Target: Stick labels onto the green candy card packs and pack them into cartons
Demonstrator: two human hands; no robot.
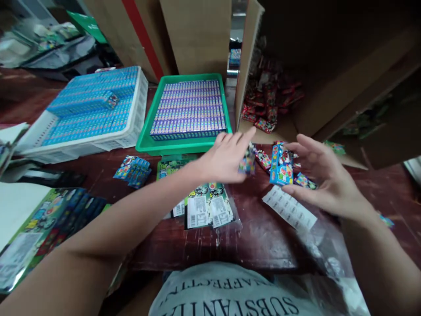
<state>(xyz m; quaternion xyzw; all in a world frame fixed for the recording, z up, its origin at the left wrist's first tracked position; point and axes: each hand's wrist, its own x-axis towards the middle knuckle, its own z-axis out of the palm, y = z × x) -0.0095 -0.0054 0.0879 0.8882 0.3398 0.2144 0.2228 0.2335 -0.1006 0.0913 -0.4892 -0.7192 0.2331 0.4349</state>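
Observation:
My left hand (226, 157) is blurred by motion and reaches over the table. A small dark, many-coloured packet (247, 161), smeared too, shows under its fingers and seems held. On the right, my right hand (324, 175) curves round a small blue printed packet (281, 166), fingertips at its upper edge and thumb at its lower one. Red packets (263, 159) and another colourful packet (305, 181) lie close by. Below it is a sheet of white labels (289, 208). Green printed bags with barcode labels (197, 213) lie under my left forearm.
Rows of purple boxes fill a green tray (180, 148); a white crate (138, 103) holds blue boxes. A tall open carton (245, 74) contains many red packets (271, 92). Several blue packets (133, 170) lie left of my arm, and more printed bags (49, 219) lie at far left.

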